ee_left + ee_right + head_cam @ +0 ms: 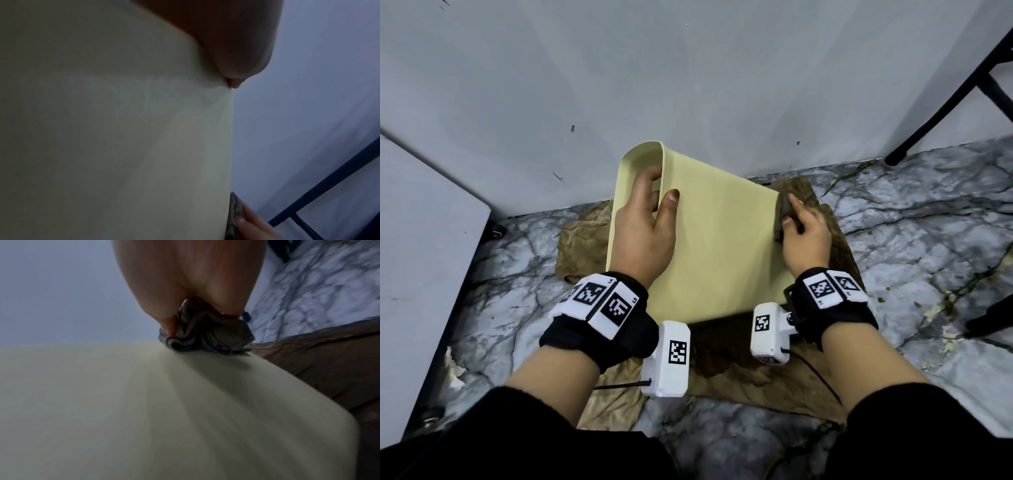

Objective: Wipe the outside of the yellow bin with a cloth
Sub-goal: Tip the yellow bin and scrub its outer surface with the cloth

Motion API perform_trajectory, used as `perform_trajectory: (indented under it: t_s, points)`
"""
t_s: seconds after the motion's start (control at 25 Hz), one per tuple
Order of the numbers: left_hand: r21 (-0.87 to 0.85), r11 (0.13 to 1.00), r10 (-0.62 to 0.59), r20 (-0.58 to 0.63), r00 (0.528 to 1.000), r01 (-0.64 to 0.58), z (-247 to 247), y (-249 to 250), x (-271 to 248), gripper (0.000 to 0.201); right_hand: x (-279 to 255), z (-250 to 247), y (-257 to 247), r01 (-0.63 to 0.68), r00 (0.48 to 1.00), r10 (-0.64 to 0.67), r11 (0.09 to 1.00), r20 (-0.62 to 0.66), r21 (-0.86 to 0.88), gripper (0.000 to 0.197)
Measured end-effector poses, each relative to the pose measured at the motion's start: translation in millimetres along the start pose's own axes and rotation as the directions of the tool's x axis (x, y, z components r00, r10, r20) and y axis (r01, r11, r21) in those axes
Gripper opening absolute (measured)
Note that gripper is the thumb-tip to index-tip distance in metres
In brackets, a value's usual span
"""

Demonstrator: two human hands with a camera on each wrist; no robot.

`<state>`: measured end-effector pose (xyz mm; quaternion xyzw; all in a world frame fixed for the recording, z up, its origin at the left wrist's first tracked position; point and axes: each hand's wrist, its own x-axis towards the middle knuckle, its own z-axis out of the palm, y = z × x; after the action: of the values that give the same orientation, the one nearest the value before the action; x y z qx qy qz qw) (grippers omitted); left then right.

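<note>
The pale yellow bin [719, 246] lies tipped on its side on brown paper, its open mouth at the far left. My left hand [647, 219] grips the bin's rim, fingers inside the mouth and thumb on the outer wall. My right hand [803, 233] holds a bunched grey-brown cloth [784, 214] against the bin's right edge near its base. In the right wrist view the cloth [207, 335] is wadded under my fingers at the edge of the yellow wall [144, 410]. The left wrist view shows the bin wall [113, 138] and my thumb [236, 48] on it.
Crumpled brown paper [756, 387] covers the marble-patterned floor [914, 233] under the bin. A grey wall [688, 85] stands right behind it, and a white panel [424, 246] stands at the left. Black metal furniture legs [941, 102] stand at the far right.
</note>
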<state>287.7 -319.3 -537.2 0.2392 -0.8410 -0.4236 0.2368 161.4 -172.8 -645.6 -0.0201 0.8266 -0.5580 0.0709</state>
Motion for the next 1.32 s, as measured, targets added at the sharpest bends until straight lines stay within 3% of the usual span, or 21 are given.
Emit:
perform_trajectory:
  t_s: [0.12,0.28,0.44,0.56,0.64,0.76,0.96,1.2,1.32]
  points:
    - [-0.001,1.000,0.001,-0.001,1.000,-0.001,1.8,0.8,0.5,0.023,5.1,-7.1,13.6,-0.103,0.995,0.103,0.995,-0.011,-0.005,0.039]
    - [0.013,1.000,0.014,-0.002,1.000,-0.014,3.7,1.5,1.7,0.023,-6.7,-1.7,0.0,-0.091,0.995,0.092,0.995,-0.045,0.041,0.040]
    - [0.017,1.000,0.013,-0.027,1.000,-0.012,5.4,0.6,4.2,0.027,-32.2,20.0,-44.8,0.142,0.990,-0.141,0.986,-0.020,0.088,0.041]
    - [0.026,0.999,0.032,-0.040,0.999,-0.031,5.8,-0.3,5.5,0.029,-52.0,37.6,-80.2,0.381,0.924,-0.383,0.918,-0.009,0.112,0.040]
    - [0.031,0.999,0.039,-0.039,0.998,-0.038,5.2,-1.5,6.6,0.031,-59.4,42.7,-92.3,0.440,0.895,-0.446,0.887,0.019,0.139,0.039]
    - [0.025,0.999,0.045,-0.009,0.999,-0.044,4.8,-1.4,7.1,0.031,-52.5,34.6,-93.3,0.353,0.925,-0.373,0.912,0.067,0.210,0.039]
    - [0.031,0.998,0.046,0.101,0.994,-0.049,8.6,7.7,11.1,0.031,-33.7,17.8,-74.2,0.196,0.979,-0.205,0.947,0.008,0.256,0.039]
    - [-0.078,0.996,-0.040,0.113,0.993,0.049,9.3,20.9,18.3,0.025,-40.9,17.6,-70.6,0.192,0.981,-0.190,0.945,-0.036,0.263,0.039]
    - [-0.101,0.993,-0.056,0.033,0.998,0.059,13.6,22.2,17.1,0.022,-49.1,19.1,-72.7,0.210,0.977,-0.211,0.946,-0.024,0.246,0.040]
